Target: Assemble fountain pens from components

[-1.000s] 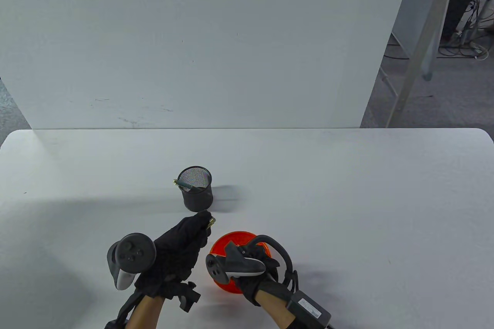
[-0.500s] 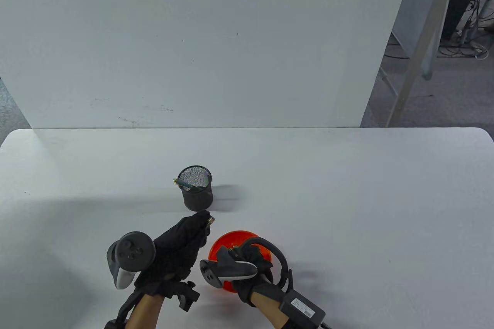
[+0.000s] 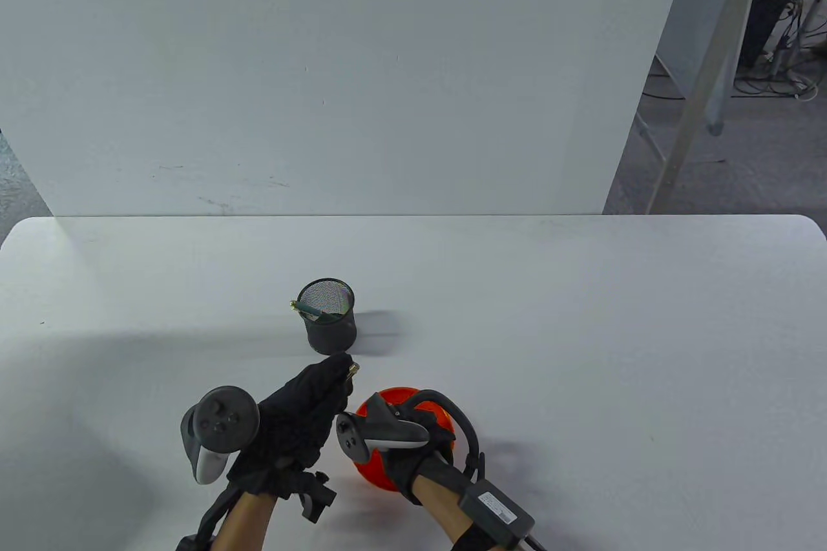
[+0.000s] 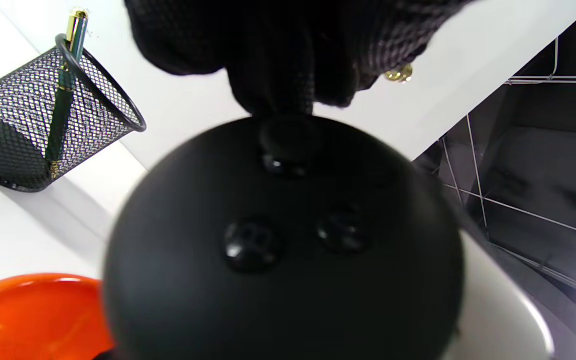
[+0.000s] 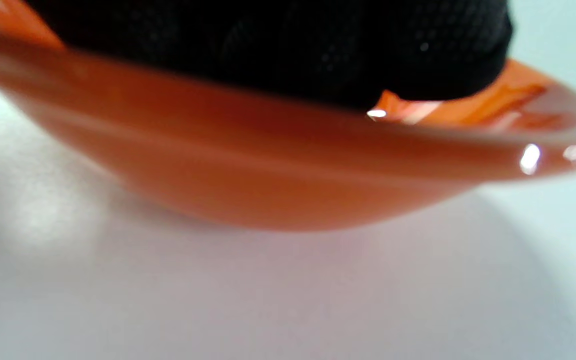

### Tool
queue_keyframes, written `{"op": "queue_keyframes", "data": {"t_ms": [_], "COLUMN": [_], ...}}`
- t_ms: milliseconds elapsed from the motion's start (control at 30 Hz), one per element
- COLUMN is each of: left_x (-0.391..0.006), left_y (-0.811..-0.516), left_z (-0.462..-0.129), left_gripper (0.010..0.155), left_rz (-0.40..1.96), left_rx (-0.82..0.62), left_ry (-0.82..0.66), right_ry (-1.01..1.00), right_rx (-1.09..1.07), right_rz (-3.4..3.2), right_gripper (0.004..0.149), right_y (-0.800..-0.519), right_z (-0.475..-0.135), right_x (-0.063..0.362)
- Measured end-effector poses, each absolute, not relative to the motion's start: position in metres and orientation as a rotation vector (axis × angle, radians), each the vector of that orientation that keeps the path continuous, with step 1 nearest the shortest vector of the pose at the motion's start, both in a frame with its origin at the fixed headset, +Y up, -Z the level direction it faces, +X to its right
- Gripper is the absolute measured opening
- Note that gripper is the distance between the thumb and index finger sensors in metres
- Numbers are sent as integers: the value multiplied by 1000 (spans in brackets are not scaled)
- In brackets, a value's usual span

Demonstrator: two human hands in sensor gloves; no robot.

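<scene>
My left hand (image 3: 309,405) is closed around a pen part whose gold tip (image 3: 353,371) sticks out of the fist; the tip also shows in the left wrist view (image 4: 399,75). My right hand (image 3: 420,425) reaches down into an orange bowl (image 3: 381,472), its fingers hidden inside. In the right wrist view the black glove (image 5: 278,45) lies over the bowl's rim (image 5: 268,165). A black mesh pen cup (image 3: 329,316) stands just behind my left hand, with one green pen with gold trim (image 3: 309,308) leaning in it. The cup (image 4: 28,130) and pen (image 4: 68,85) show in the left wrist view.
The white table (image 3: 581,331) stretches wide to the right and left of the hands. A white board (image 3: 349,73) stands upright along the table's far edge. A black sensor box with a cable (image 3: 496,509) is strapped to my right forearm.
My right hand has shifted left and slightly forward over the orange bowl, covering more of it. My left hand and the pen cup have stayed put.
</scene>
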State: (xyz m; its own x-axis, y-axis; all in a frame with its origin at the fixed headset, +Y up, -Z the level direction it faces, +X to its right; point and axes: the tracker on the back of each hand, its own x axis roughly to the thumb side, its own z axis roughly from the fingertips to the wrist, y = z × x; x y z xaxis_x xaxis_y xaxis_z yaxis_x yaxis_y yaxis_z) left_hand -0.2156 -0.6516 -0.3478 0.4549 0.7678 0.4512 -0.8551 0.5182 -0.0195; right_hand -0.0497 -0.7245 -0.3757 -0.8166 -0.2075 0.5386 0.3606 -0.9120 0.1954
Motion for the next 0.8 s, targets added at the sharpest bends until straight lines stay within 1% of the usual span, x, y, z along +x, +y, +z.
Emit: {"op": "queue_keyframes", "data": {"t_ms": [400, 500, 533, 600, 633, 767, 800], "left_x": [-230, -231, -231, -230, -230, -228, -228], "left_y": [-655, -656, -656, -656, -657, -660, -660], "left_z": [-351, -352, -352, -351, -351, -352, -353], "left_gripper": [47, 47, 47, 47, 47, 47, 47], "left_rz": [1053, 1062, 1064, 1063, 1058, 1059, 1063], "left_rx": [249, 251, 249, 249, 248, 232, 224], "left_ry": [-365, -352, -352, -348, -346, -340, -340], "right_ry": [-398, -377, -334, -284, -191, -73, -81], "right_rx": [-780, -815, -827, -875, -916, -953, -950], "right_rz": [-2772, -2815, -2832, -2868, -2936, -3090, -3142], "right_gripper": [50, 44, 44, 47, 46, 44, 43], "right_y": [-723, -717, -714, -703, -695, -660, -652], "right_z": [-379, -376, -375, -371, -367, -355, -352], "right_x": [-41, -34, -32, -27, -24, -5, 4]}}
